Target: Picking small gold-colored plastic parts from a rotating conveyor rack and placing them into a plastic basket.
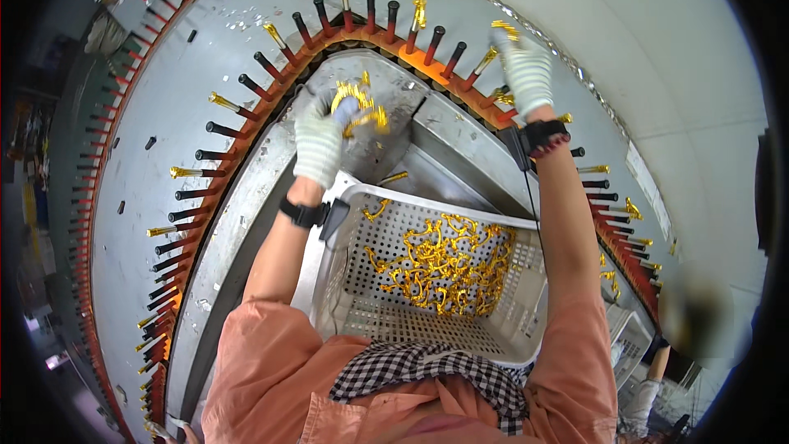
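Observation:
My left hand (319, 136), in a striped knit glove, is closed on a bunch of shiny gold curved handles (353, 104) above the grey metal ledge. Motion smears its fingertips, and I cannot make out how each piece is gripped. Farther right and higher up, my right hand (527, 72) wears the same kind of glove. Its fingers are closed around a gold handle (505, 30), just beyond the row of upright pegs. The nearest peg to it carries a gold piece (486, 59). Both wrists have black straps with small boxes.
A white perforated basket (345, 300) holding many gold handles stands before me. A curved orange conveyor track (362, 34) with black-capped pegs (371, 10) bends around the ledge; some pegs bear gold pieces. Another pegged track (105, 131) runs at far left. Another person's arm (657, 366) shows lower right.

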Demonstrator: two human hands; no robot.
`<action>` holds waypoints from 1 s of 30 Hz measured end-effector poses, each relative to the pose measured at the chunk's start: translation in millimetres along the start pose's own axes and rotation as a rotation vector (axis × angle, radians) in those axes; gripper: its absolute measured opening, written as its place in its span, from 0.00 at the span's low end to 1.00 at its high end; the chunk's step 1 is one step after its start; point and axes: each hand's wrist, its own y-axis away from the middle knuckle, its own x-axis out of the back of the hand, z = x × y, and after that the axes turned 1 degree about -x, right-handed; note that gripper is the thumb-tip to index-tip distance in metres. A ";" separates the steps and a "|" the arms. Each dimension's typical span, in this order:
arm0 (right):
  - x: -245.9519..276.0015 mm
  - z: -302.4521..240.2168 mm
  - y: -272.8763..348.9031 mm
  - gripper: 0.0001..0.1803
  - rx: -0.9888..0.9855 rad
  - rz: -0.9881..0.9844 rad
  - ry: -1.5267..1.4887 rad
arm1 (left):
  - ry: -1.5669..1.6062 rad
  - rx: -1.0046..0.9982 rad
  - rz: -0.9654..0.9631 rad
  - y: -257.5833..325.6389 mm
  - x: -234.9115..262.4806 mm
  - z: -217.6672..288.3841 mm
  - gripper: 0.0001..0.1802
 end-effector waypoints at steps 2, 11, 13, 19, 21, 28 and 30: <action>6.5 -18.0 11.3 0.29 -0.248 0.254 -0.573 | -0.129 0.138 -0.005 26.6 24.5 6.4 0.18; -90.9 -142.8 -58.4 0.36 0.299 0.000 -0.199 | -0.220 0.167 -0.052 74.2 45.1 -10.0 0.21; -111.9 -196.0 -70.2 0.27 0.146 -0.018 -0.204 | -0.232 0.124 -0.006 76.5 65.7 1.4 0.18; -138.2 -179.6 -92.2 0.21 0.257 0.080 -0.453 | -0.161 0.263 0.023 97.5 94.9 -14.1 0.13; -128.5 -142.6 -101.1 0.18 0.262 0.137 -0.581 | -0.141 0.275 0.017 103.0 65.3 -5.6 0.13; 35.7 41.1 79.7 0.17 0.128 0.196 -0.045 | -0.220 0.152 -0.053 133.5 60.2 18.9 0.15; 52.6 81.6 95.2 0.16 -0.095 0.099 0.070 | -0.190 0.098 -0.088 142.8 51.8 11.4 0.14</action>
